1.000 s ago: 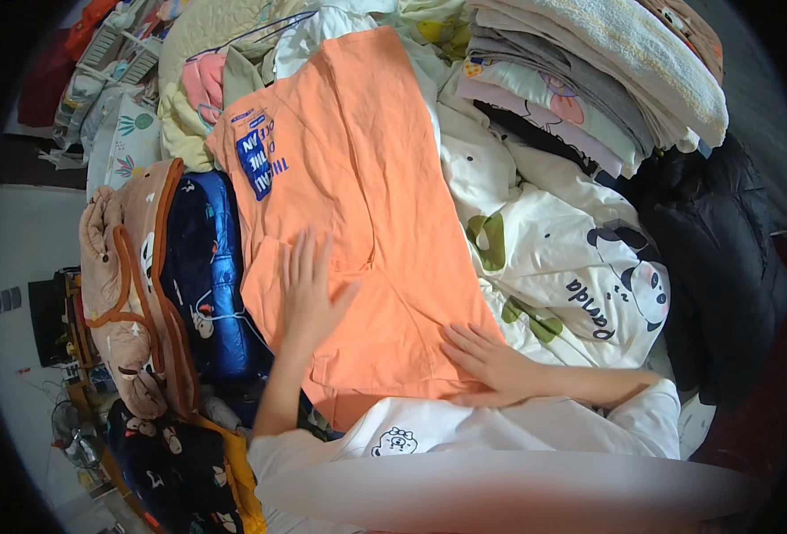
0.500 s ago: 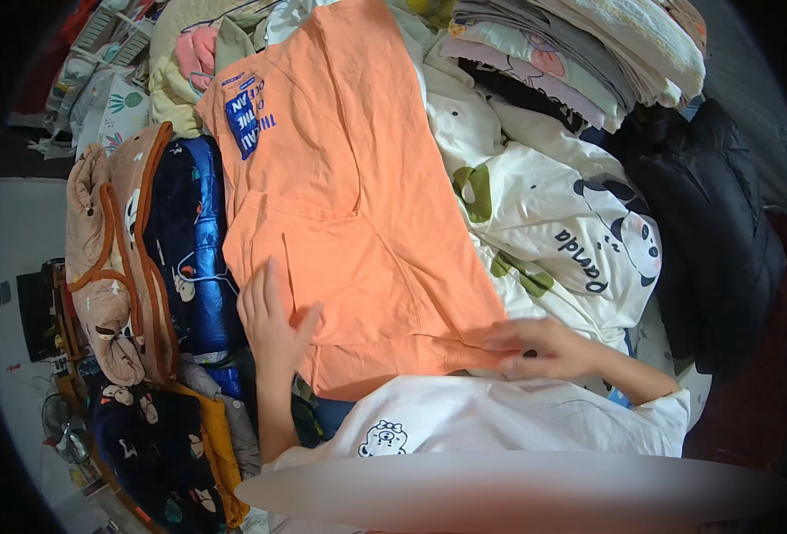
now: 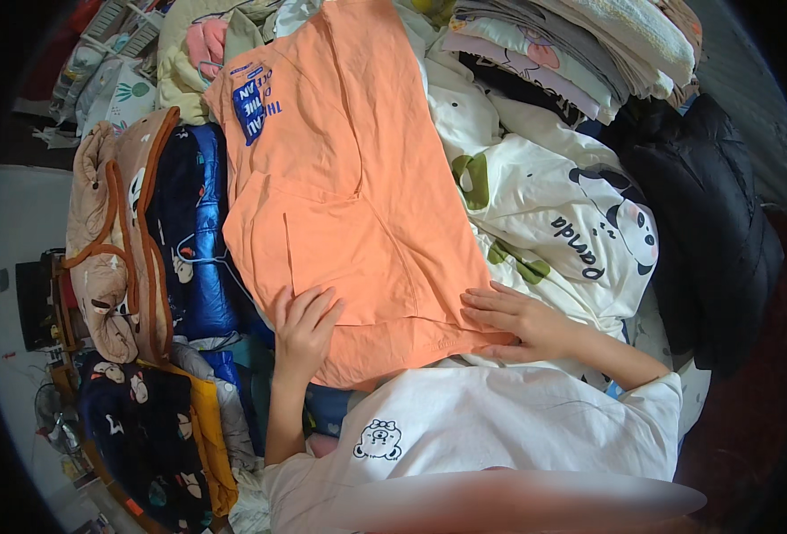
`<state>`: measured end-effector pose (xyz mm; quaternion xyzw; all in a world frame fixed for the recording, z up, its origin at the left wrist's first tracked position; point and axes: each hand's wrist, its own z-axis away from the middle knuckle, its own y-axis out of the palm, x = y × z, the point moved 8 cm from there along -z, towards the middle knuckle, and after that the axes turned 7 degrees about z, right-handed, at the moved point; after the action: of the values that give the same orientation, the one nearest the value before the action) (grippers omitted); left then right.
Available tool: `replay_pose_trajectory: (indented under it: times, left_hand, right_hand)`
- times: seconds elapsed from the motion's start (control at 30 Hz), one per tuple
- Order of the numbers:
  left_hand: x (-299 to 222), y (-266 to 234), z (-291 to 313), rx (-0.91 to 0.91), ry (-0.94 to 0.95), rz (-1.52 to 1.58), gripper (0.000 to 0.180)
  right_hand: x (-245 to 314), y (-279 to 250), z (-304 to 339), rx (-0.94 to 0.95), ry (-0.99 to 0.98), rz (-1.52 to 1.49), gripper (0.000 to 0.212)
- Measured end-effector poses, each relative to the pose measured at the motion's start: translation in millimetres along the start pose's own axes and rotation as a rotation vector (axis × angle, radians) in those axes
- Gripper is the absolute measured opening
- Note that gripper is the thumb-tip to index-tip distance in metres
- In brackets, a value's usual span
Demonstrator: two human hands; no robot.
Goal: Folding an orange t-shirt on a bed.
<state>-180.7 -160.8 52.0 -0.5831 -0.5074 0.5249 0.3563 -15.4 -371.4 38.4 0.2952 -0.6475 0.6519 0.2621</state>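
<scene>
I see my left hand (image 3: 303, 325) lying flat, fingers spread, on the near left corner of one orange shirt (image 3: 349, 187). My right hand (image 3: 515, 322) lies flat too, fingers loosely together and pointing left, pressing the shirt's near right edge. Neither hand pinches anything; both rest palm down on cloth.

The shirt lies spread between and beyond my hands. Its long axis runs away from me, tilted a little leftward at the far end, hem toward me, with a blue print (image 3: 252, 102) at its far left. One fold line crosses it beyond my left fingertips.

Room is tight. Left of my left hand, touching the shirt's edge, lies one shiny blue jacket (image 3: 199, 258), and past that one tan plush piece with orange trim (image 3: 109, 240). Right of my right hand, the shirt overlaps one white panda shirt (image 3: 571, 227); farther right sits one black coat (image 3: 709, 222). Beyond the right hand, at the far right, rises one stack of folded clothes (image 3: 580, 49); I cannot count its layers. Near my left forearm lies dark patterned cloth with a yellow edge (image 3: 166, 436). Only the shirt's own surface gives my hands free sliding space.
</scene>
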Motion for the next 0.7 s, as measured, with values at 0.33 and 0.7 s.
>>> replay_pose_trajectory:
  times: [0.33, 0.7]
  left_hand:
    - [-9, -59, 1, -0.105, -0.111, -0.079, 0.023]
    - [16, -7, 14, 0.062, -0.202, 0.102, 0.058]
  right_hand:
    - [4, 18, 10, 0.081, 0.007, 0.209, 0.055]
    - [35, 8, 11, 0.451, -0.165, -0.001, 0.052]
